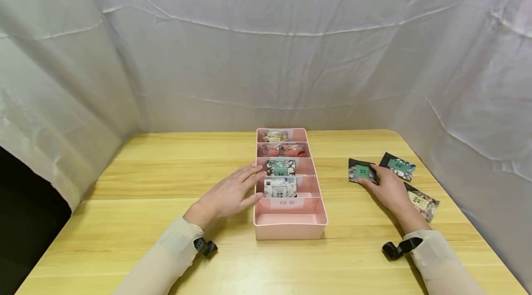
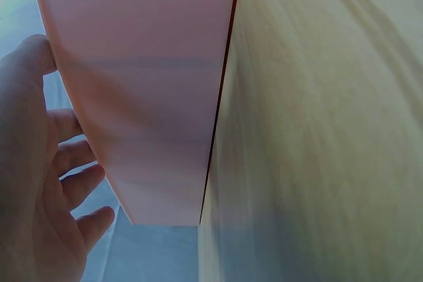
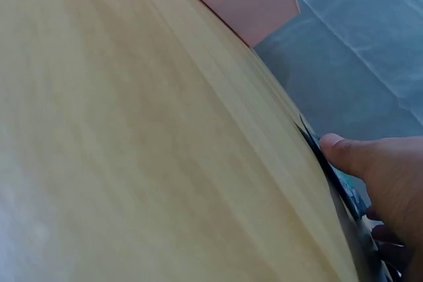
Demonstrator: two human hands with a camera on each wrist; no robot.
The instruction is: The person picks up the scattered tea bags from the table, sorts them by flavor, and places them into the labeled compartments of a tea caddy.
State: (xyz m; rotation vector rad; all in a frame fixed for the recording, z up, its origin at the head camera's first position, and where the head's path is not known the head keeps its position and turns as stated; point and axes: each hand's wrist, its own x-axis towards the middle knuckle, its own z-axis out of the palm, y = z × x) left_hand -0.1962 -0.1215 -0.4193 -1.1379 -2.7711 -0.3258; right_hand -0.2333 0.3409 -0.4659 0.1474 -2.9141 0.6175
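My left hand (image 1: 228, 193) rests its fingertips and thumb on the left rim of a long pink divided box (image 1: 288, 231), fingers nearly straight. In the left wrist view the same hand (image 2: 39, 156) lies along the box's upper edge. To the right of the box, my right hand (image 1: 390, 189) grips a dark tea sachet with a green label (image 1: 360, 171) by its right side, low over the table. From the right wrist view, the thumb of that hand (image 3: 390, 176) is on the sachet (image 3: 330, 170); its other fingers are partly hidden.
Sachets stand in the box's compartments: a white one (image 1: 280, 188), a green-labelled one (image 1: 281, 167), red ones (image 1: 287, 149) and a yellowish one (image 1: 275, 136). The front compartment holds none. Two more sachets, green-labelled (image 1: 399, 166) and yellow-labelled (image 1: 421, 201), lie beside my right hand.
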